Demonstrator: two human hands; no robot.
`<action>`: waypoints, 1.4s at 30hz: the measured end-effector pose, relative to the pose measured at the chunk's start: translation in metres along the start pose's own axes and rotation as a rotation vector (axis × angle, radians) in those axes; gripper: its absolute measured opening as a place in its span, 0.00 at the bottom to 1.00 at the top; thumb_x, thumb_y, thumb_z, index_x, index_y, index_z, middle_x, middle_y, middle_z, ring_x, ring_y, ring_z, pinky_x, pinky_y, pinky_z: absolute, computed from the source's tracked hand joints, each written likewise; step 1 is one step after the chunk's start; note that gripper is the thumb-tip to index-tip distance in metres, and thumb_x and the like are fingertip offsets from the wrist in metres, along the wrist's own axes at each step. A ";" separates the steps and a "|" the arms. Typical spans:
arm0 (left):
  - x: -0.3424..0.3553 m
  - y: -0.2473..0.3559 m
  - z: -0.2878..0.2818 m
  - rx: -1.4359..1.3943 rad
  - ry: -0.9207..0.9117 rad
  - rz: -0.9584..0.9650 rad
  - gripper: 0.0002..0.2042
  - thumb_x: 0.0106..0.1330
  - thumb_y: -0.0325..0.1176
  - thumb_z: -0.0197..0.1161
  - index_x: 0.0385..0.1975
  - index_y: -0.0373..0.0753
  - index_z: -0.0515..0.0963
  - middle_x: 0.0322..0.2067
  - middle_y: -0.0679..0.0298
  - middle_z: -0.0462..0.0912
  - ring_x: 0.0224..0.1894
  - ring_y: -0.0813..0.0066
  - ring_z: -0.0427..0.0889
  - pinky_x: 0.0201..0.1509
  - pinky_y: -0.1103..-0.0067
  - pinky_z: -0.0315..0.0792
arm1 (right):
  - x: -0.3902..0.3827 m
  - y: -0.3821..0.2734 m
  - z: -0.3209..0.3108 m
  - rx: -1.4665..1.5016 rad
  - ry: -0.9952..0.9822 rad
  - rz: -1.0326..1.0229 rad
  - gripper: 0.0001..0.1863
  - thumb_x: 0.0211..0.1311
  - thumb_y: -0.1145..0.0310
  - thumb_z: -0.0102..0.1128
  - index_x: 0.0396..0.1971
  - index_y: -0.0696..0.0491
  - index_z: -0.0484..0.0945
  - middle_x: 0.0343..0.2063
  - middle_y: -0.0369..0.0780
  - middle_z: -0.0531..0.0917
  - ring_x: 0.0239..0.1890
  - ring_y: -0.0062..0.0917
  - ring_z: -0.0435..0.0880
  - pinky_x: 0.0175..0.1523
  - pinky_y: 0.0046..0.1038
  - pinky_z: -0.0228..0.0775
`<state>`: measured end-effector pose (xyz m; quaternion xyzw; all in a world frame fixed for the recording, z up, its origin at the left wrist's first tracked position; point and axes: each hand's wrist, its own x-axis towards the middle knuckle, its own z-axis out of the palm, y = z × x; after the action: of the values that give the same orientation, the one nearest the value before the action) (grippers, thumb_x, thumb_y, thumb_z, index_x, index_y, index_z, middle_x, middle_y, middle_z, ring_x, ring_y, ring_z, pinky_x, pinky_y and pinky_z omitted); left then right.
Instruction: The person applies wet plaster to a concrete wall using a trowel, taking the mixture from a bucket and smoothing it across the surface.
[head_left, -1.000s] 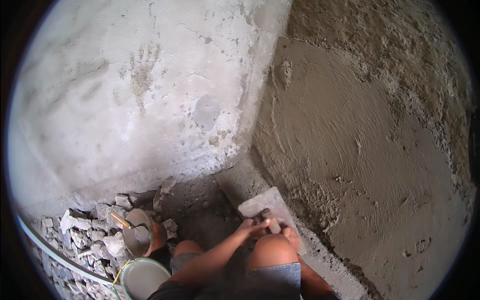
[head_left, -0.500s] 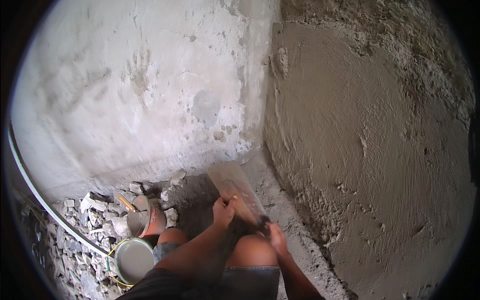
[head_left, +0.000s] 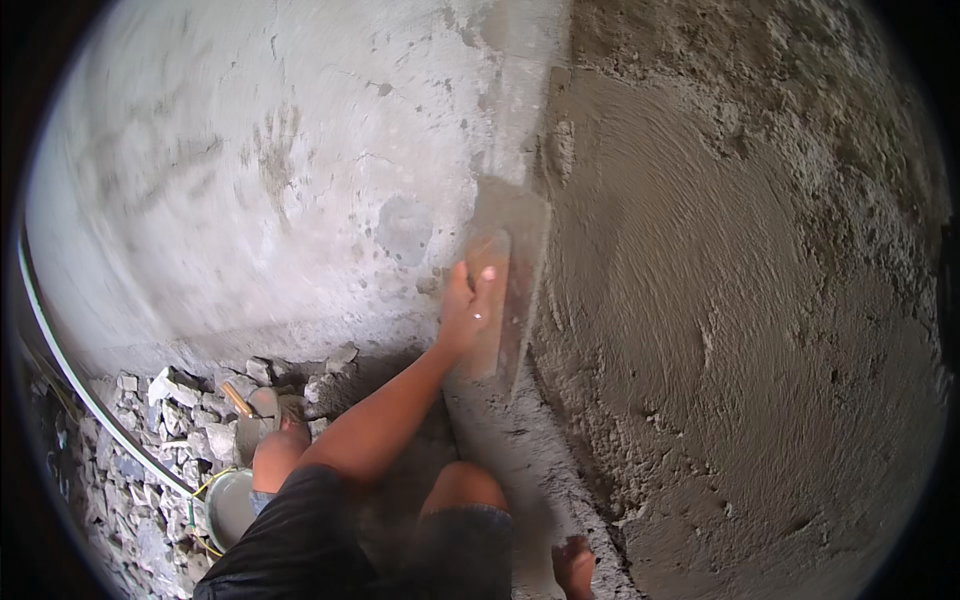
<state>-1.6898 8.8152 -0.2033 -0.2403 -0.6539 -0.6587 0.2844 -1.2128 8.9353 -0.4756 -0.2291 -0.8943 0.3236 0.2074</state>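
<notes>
My left hand (head_left: 467, 308) is closed on the handle of a plastering float (head_left: 520, 225), its thumb showing along the near side. The float's long blade stands nearly upright in the corner, at the edge where the pale wall (head_left: 300, 230) meets the wet, grey-brown plastered wall (head_left: 690, 300). Whether the whole blade touches the surface I cannot tell. Low down, near the bottom edge of the view, my right hand (head_left: 573, 567) hangs apart from the float beside the rough mortar ledge. Its fingers are too small and blurred to read.
Broken stones (head_left: 165, 440) cover the ground at left. Among them stands a green-rimmed bucket (head_left: 230, 508) of grey mix. Behind my left knee, a wooden-handled tool (head_left: 237, 400) rests by a partly hidden container. A pale pipe (head_left: 95, 410) curves along the left.
The float has gone up from beside my knees to the wall corner with my left hand. My right hand has come off the float and dropped toward the bottom edge.
</notes>
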 end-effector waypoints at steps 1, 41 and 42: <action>0.003 0.015 0.007 0.026 -0.084 -0.065 0.20 0.77 0.48 0.58 0.44 0.31 0.73 0.29 0.50 0.78 0.30 0.63 0.74 0.38 0.66 0.70 | 0.019 -0.010 -0.002 -0.011 -0.001 0.000 0.15 0.54 0.66 0.73 0.36 0.58 0.77 0.22 0.45 0.82 0.28 0.45 0.85 0.36 0.38 0.78; 0.135 0.073 0.174 -0.094 -0.120 0.284 0.25 0.75 0.51 0.60 0.39 0.29 0.67 0.34 0.42 0.76 0.36 0.43 0.78 0.41 0.56 0.72 | 0.082 -0.115 0.005 0.342 0.341 0.328 0.18 0.66 0.64 0.66 0.48 0.63 0.80 0.30 0.46 0.85 0.32 0.29 0.82 0.40 0.33 0.77; 0.134 0.069 0.173 -0.080 -0.112 0.283 0.24 0.74 0.51 0.60 0.39 0.30 0.67 0.33 0.42 0.76 0.36 0.42 0.79 0.41 0.55 0.73 | 0.087 -0.116 0.006 0.295 0.306 0.342 0.19 0.66 0.64 0.65 0.48 0.63 0.80 0.30 0.46 0.85 0.33 0.30 0.83 0.40 0.34 0.77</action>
<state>-1.7487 8.9806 -0.0561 -0.3774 -0.6015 -0.6232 0.3278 -1.3181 8.8999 -0.3821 -0.3904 -0.7441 0.4421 0.3137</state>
